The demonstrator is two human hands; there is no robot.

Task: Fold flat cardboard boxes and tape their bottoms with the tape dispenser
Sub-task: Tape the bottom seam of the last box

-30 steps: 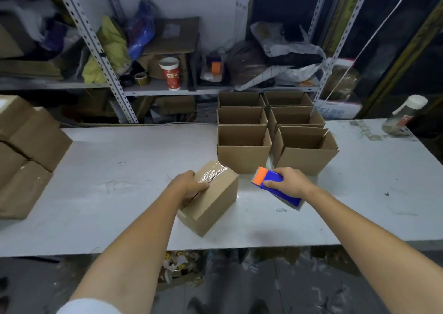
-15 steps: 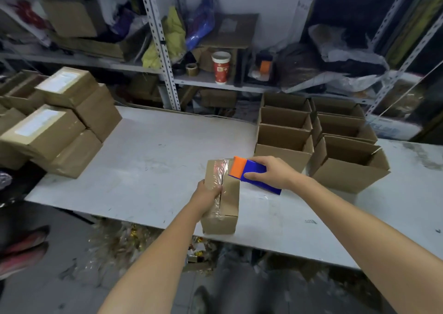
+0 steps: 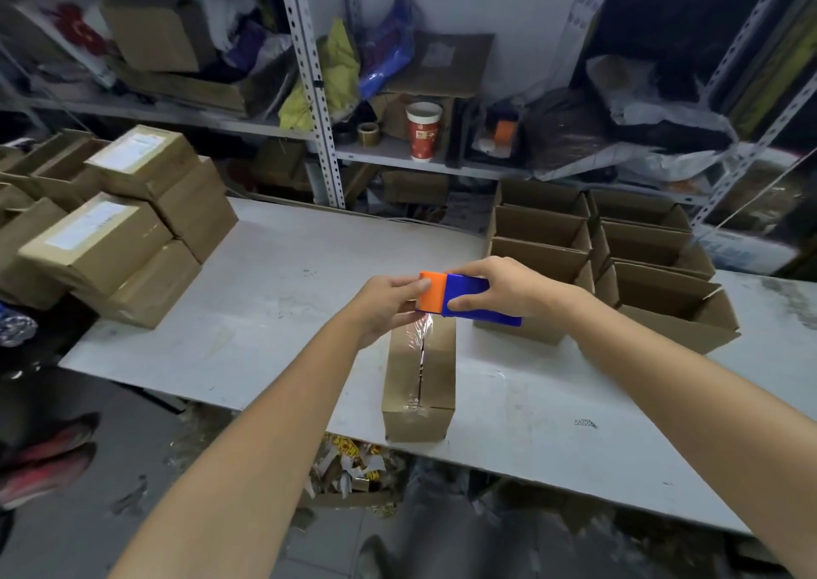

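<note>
- Taping judged nearly done: tape dispenser (image 3: 468,298) is gripped by right hand (image 3: 508,286) at 12 o'clock end of box (image 3: 420,379), likely for cutting.
- Orange end (image 3: 431,293) is pinched by left hand (image 3: 389,304) for steadying.
- Box is kept at table's (image 3: 265,304) 6 o'clock edge.

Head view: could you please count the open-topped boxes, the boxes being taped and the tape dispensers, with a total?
Open-topped cardboard boxes: 6
Cardboard box being taped: 1
Tape dispenser: 1
Total: 8
</note>
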